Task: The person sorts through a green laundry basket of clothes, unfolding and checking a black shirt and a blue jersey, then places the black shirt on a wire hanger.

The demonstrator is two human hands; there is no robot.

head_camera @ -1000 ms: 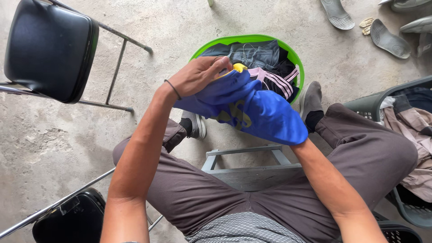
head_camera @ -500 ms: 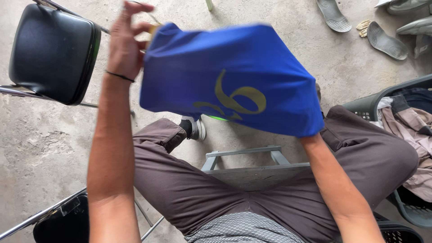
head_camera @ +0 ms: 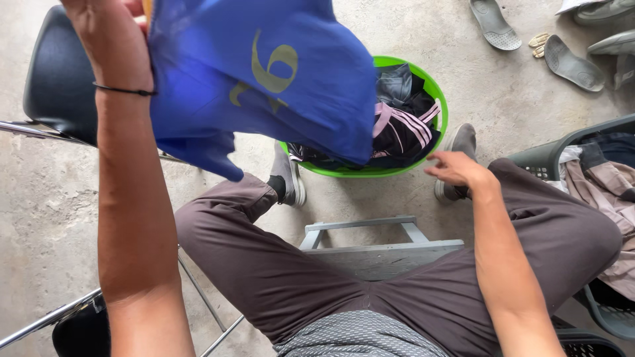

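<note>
left hand (head_camera: 112, 33) raised left of green basin (head_camera: 436, 99), gripping blue shirt (head_camera: 264, 79), now held by it alone | shirt hangs over basin's left rim | right hand (head_camera: 456, 168) has let go, open, just below basin

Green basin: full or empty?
Full. The green basin holds a heap of dark clothes up to its rim, partly hidden by the blue shirt.
</note>
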